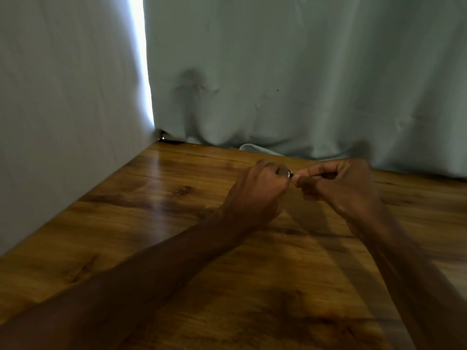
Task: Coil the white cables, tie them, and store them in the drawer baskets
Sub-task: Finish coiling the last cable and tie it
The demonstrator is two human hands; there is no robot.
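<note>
Seemingly the work sits somewhere in the tying step, though that is a judgement from very little. Above the far half of the counter (151,236) the two hands meet knuckle to knuckle. The left hand (257,188) is curled into a fist, and a small white bit (290,174) with a dark edge pokes out of it on the side facing the other hand. The right hand (338,183) pinches at that same bit with thumb and forefinger, its other fingers folded under. So both hands are clamped on it, held just clear of the counter.

The bit is the only trace of the task's cable in view (too small and blurred to say whether it is a cable end, a plug or a tie). If a coil exists, it is hidden inside the left fist. Nothing shows as stored: no drawer and no basket appear anywhere around the counter, so the storing is most likely still to do, and how many cables remain cannot be told.

Counted: two hands, one white bit, one counter, no loose cable lying on the counter, no drawer, no baskets. Behind the counter's far edge hangs a pale green curtain (303,72) in two panels, with one bright gap (141,59) between them.
</note>
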